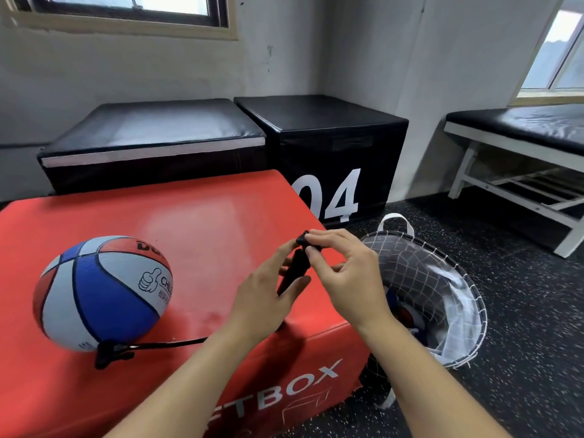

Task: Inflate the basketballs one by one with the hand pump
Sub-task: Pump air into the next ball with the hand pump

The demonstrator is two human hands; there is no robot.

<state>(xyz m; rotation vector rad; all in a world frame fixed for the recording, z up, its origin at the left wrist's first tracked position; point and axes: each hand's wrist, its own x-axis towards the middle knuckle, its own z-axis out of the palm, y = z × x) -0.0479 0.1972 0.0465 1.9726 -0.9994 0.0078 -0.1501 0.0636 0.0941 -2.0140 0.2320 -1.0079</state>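
Note:
A red, white and blue basketball (pixel 102 292) lies on the red padded box (pixel 196 222) at the left. A black hose (pixel 170 343) runs from a fitting at the ball's lower side toward my hands. My left hand (pixel 268 295) grips the body of the black hand pump (pixel 295 270), which stands nearly upright over the box's right edge. My right hand (pixel 341 273) pinches the pump's handle at its top end.
A white mesh basket (pixel 442 279) stands on the dark floor right of the red box, with more balls partly visible inside. Two black padded boxes (pixel 319 134) sit behind, one marked 04. A white-framed bench (pixel 518 147) stands at the far right.

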